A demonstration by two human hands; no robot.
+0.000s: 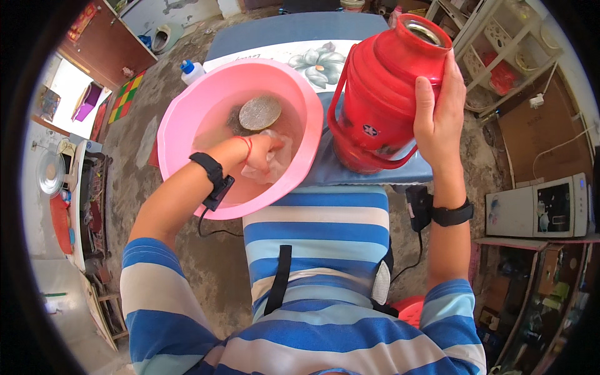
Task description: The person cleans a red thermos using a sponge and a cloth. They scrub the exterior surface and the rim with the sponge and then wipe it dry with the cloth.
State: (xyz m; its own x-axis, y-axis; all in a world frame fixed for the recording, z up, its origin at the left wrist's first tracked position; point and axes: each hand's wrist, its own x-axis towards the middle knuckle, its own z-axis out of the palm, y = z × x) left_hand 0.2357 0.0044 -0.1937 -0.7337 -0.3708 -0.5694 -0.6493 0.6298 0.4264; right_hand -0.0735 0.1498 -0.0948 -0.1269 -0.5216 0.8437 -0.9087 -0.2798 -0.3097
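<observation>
A pink plastic basin (181,128) with cloudy water in it stands at the left of the table. My left hand (265,153) is down in it, fingers closed on a wet, whitish cloth (281,164). Beyond that hand, a round speckled disc (260,112) sits in the water beside something dark. To the basin's right stands a red thermos flask (387,94), slightly tilted in view, its mouth uncovered and its carrying handle hanging down in front. My right hand (440,115) grips the flask's right side below the neck, thumb towards me and fingers behind.
The table (250,31) has a blue-grey cover with a flower-printed strip. A white bottle with a blue cap (191,70) is just past the basin. At the right are a shelf rack (500,44) and a white cabinet (531,209). A red stool (410,309) shows by my right side.
</observation>
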